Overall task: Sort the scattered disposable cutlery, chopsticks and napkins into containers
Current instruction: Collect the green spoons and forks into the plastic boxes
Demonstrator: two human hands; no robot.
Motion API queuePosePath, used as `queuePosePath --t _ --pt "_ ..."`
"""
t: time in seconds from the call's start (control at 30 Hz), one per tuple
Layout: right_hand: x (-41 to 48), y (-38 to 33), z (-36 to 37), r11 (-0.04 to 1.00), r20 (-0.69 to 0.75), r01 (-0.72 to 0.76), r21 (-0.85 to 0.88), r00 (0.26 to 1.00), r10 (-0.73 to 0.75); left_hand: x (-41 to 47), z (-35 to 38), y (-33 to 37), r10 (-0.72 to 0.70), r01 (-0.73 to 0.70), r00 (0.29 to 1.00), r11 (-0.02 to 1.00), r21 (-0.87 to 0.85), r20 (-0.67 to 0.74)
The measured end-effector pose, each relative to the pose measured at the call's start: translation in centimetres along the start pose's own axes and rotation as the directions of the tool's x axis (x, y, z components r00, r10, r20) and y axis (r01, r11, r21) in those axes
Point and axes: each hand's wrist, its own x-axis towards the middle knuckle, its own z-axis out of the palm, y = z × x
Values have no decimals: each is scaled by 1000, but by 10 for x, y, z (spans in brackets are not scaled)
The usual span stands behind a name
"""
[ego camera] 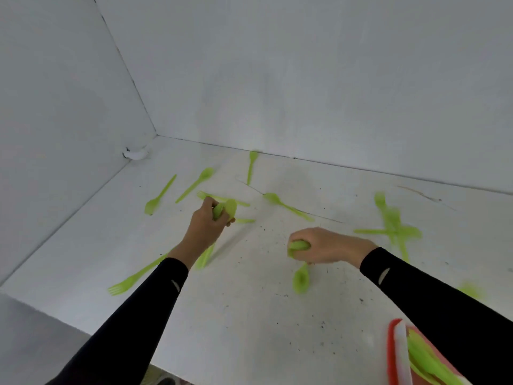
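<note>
Fingers (211, 203) of the left hand (206, 226) are curled tight round a bundle of lime-green plastic spoons (226, 208), bowls up, above the middle of the bench (249, 315). Fingers (299, 236) of the right hand (327, 245) are curled round more green cutlery (299, 245). One hanging spoon (301, 279) points bowl-down below the fist and is blurred.

At the near right corner, a red container (391, 351) is cut off by the frame and partly covered by the right sleeve (433, 295). It holds sorted green pieces (424, 359) and a white strip (401, 354) of unidentifiable kind.

By the near left edge lies a fork (130, 280), its handle end hidden under the left sleeve (155, 295).

Toward the right edge is a crossed heap of forks (394, 226); motion blur prevents a count.

Past the hands lie a centre spoon (286, 205), a left spoon (158, 197), a slanted spoon (197, 183) and, at the far edge, a far spoon (252, 165).

The bench is white, speckled with dark spots and crossed by a thin dark line (319, 213). Plain white walls (305, 79) meet at the far left corner, where a small white object (136, 154) sits.
</note>
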Motion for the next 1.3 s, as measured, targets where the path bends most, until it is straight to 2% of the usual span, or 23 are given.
queuePosePath --t 0.1,0.2,0.4,0.57,0.7,0.83,0.93,1.1,1.2,1.3 --pt "1 9 21 993 167 -68 -92 982 83 5 -4 0 -92 98 995 969 -227 36" --pt "4 9 26 973 176 -96 -209 975 134 8 -5 -2 -120 129 992 961 -246 50" --pt "27 -8 24 905 44 -9 -425 999 31 14 -15 -8 -103 126 989 966 -228 109" --pt "65 -48 17 967 -191 3 -254 980 -53 17 -34 -15 -193 215 976 905 -367 96" --pt "105 -88 18 973 -295 -2 -231 953 -68 19 -60 -29 -260 232 966 858 -459 3" --pt "150 -112 28 982 -266 57 -178 958 -104 27 -95 -50 -296 218 942 899 -380 -160" --pt "179 -125 40 972 -284 27 -233 954 -95 36 -123 -68 -272 211 932 945 -250 -238" --pt "209 -132 49 924 -265 -20 -382 960 -89 57 -148 -87 -277 239 930 955 -177 -239" --pt "217 -135 48 928 -244 -21 -373 967 -76 76 -142 -93 -235 236 946 972 -25 -222" --pt "218 -136 45 948 -269 5 -319 958 -96 102 -119 -94 -152 173 976 976 132 -156"
